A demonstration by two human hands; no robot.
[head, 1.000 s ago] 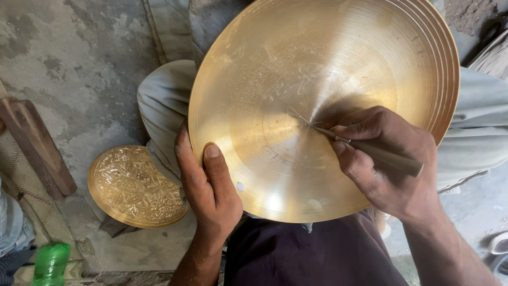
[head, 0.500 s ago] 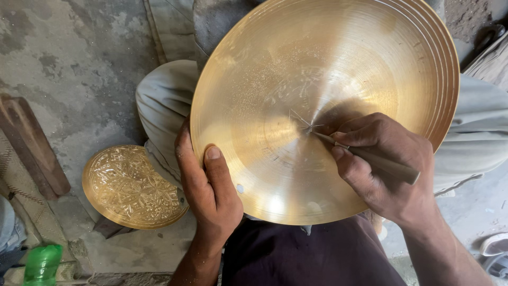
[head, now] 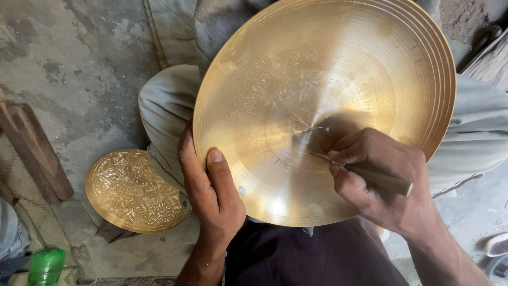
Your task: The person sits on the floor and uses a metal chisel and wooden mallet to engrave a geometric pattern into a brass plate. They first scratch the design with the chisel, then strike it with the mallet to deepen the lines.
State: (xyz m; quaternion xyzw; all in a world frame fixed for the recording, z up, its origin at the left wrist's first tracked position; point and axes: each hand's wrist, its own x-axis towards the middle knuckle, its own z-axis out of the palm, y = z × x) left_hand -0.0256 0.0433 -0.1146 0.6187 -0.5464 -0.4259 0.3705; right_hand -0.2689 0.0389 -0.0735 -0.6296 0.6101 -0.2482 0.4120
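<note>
My left hand (head: 211, 196) grips the rim of the big brass plate (head: 323, 106) in the middle of the frame. My right hand (head: 381, 180) grasps a thin scratching tool (head: 365, 172), its tip touching the plate.

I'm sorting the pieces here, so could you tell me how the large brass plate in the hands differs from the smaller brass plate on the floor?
The large brass plate is mostly smooth, with faint scratched lines near its centre; the smaller brass plate is covered in dense relief pattern. The large one is propped on the lap, gripped by the left hand; the smaller lies untouched on the floor. Both are round and golden.
</note>
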